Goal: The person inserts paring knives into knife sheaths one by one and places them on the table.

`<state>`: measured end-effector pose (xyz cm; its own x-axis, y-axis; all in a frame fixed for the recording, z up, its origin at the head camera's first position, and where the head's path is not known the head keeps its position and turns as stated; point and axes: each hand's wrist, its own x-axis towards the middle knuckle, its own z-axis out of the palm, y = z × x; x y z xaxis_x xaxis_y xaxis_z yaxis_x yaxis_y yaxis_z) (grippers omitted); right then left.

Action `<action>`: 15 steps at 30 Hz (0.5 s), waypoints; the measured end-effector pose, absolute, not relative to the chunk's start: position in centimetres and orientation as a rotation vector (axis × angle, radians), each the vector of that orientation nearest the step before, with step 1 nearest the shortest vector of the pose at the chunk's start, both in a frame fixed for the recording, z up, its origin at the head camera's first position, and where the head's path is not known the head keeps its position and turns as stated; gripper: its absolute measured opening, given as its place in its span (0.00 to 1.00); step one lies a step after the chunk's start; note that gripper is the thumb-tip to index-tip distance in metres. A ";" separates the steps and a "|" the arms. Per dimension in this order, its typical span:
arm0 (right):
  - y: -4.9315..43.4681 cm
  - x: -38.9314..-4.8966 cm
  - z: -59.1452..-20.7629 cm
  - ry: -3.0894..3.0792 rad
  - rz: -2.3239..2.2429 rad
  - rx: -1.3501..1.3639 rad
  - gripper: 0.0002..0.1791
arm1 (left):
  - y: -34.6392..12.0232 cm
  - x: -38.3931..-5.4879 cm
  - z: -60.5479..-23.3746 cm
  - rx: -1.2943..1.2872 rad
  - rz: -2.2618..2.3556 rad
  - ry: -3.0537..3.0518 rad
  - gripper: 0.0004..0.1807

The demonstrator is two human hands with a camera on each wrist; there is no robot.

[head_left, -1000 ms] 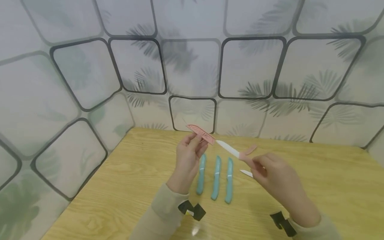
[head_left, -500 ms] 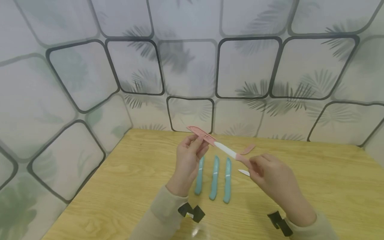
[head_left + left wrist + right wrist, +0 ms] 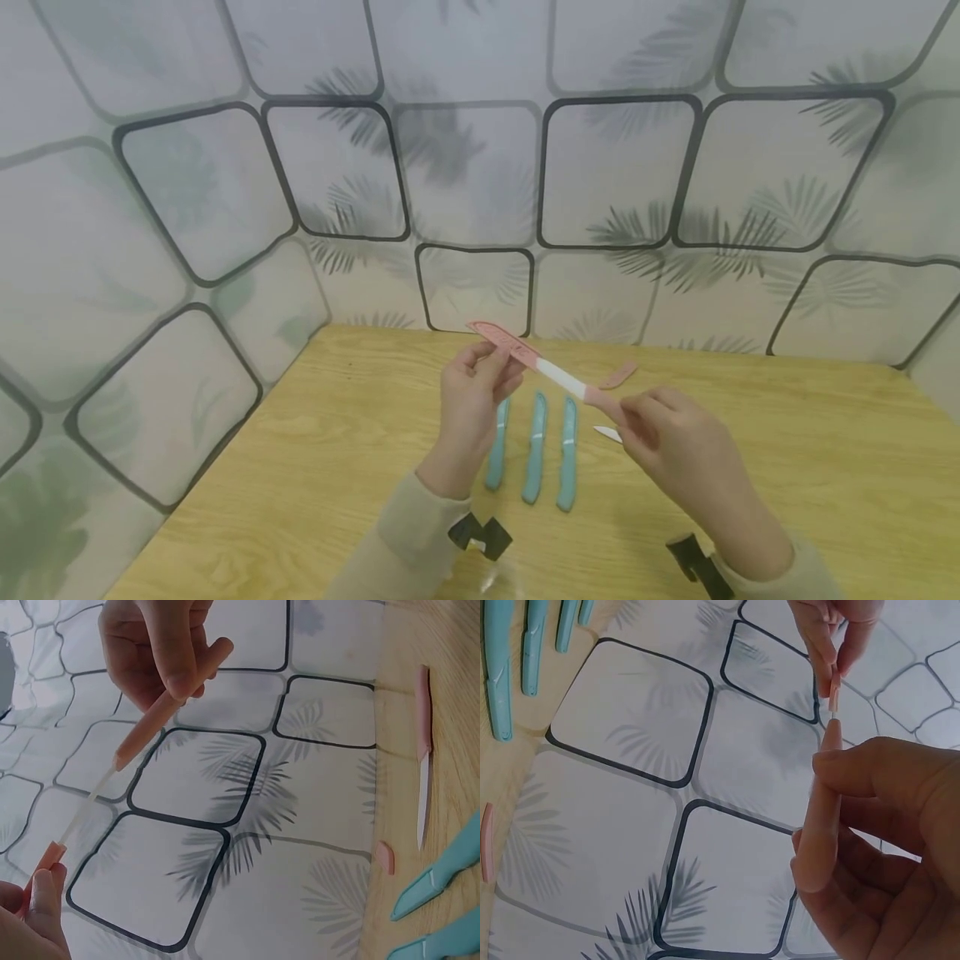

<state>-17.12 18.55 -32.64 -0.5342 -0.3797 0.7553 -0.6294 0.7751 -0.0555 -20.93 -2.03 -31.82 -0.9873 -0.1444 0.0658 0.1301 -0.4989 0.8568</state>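
Observation:
Between finger and thumb, my left hand [image 3: 474, 408] pinches a pink knife sheath [image 3: 501, 337] with raised lettering. My right hand [image 3: 678, 462] grips the pink handle [image 3: 154, 724] of a knife whose white blade [image 3: 561, 379] points up and left. The blade's front part is hidden inside the sheath; a stretch of it shows between sheath mouth and handle. Both are held above the table. In the right wrist view, the thumb [image 3: 885, 766] presses along the handle, the other fingers curled beneath.
Several sheathed teal knives [image 3: 536, 450] lie in a row on the wooden table [image 3: 315, 467]. Another pink sheath [image 3: 619, 374] lies behind my right hand. A second pink-handled knife [image 3: 424, 742] with bare blade lies beside it. A patterned wall [image 3: 472, 192] rises behind the table.
The blade tip, apart from the sheath a second ago, has slid into its mouth, and less blade shows now. My right hand has moved slightly left; my left hand barely moves.

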 end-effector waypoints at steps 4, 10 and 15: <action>18.5 -17.0 -32.5 -2.182 0.408 0.770 0.11 | -1.9 -20.8 -31.9 -0.006 -2.559 -1.515 0.09; 18.4 -16.9 -32.4 -2.173 0.382 0.781 0.11 | -1.7 -20.7 -32.0 -0.024 -2.561 -1.518 0.08; 18.3 -16.9 -32.4 -2.157 0.389 0.794 0.10 | -1.3 -20.6 -32.3 -0.052 -2.576 -1.568 0.09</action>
<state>-16.91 18.33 -32.45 -0.4937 -0.4111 0.7663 -0.6531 0.7571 -0.0146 -20.57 -1.32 -32.34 -0.9915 -0.0889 0.0946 0.1249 -0.4535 0.8825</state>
